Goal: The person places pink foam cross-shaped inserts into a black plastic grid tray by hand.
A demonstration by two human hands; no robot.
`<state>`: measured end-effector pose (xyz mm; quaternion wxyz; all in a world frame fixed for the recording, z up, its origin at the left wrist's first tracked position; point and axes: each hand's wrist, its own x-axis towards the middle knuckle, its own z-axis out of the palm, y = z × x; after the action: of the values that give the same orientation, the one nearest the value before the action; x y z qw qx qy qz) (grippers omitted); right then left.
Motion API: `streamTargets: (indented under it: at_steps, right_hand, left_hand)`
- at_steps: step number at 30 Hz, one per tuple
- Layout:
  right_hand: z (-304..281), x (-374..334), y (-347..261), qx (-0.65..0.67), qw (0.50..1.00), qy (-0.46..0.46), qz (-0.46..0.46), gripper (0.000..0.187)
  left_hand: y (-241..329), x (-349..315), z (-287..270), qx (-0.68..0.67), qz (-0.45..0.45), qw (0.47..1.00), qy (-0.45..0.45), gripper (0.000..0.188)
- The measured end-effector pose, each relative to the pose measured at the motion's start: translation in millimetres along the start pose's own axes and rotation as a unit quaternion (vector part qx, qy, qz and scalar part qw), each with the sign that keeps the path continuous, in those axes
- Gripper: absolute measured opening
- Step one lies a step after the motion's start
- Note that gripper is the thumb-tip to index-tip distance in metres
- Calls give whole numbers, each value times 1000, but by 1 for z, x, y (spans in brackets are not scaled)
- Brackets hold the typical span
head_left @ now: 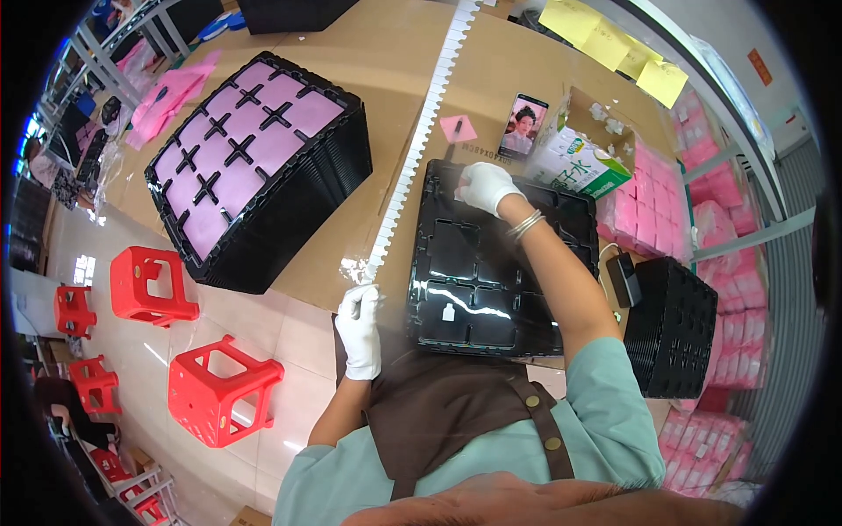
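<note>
A black plastic tray [478,254] with moulded compartments lies before me on the table. My right hand [486,188], in a white glove, is over its far left part with the fingers bent down and closed; what they hold, if anything, is hidden. Low in the tray rests a small white bottle-shaped piece [449,312]. A long white strip with a toothed edge [412,167] runs from the far edge of the table toward me. At its near end, my gloved left hand [360,331] has its fingers curled together; I cannot make out anything in them.
Left stands a stack of black trays [298,210] topped with pink sheets. Beyond my tray are a phone [524,125], a pen on a pink slip [458,129] and an open carton [583,153]. Pink packs [649,202] and more black trays [671,324] sit right. Red stools [224,390] stand left.
</note>
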<state>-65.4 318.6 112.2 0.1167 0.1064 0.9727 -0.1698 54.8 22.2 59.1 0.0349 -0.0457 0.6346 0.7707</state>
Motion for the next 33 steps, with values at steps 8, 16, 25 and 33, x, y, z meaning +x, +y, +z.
streamTargets:
  at_steps: [8,16,25,33]
  right_hand:
    - [11,-4,-15,-80,992,92,46,15]
    - [21,-1,-15,-116,984,134,23,15]
    - [42,-150,-31,148,980,81,-102,9]
    - [66,-177,-41,28,981,24,-190,8]
  left_hand:
    - [-3,3,-9,-4,-8,1000,16,12]
    - [-2,-2,-4,-31,-19,999,11,13]
    - [-6,-5,-23,-10,-29,999,28,13]
    - [-2,-7,-8,-20,-32,999,-15,20]
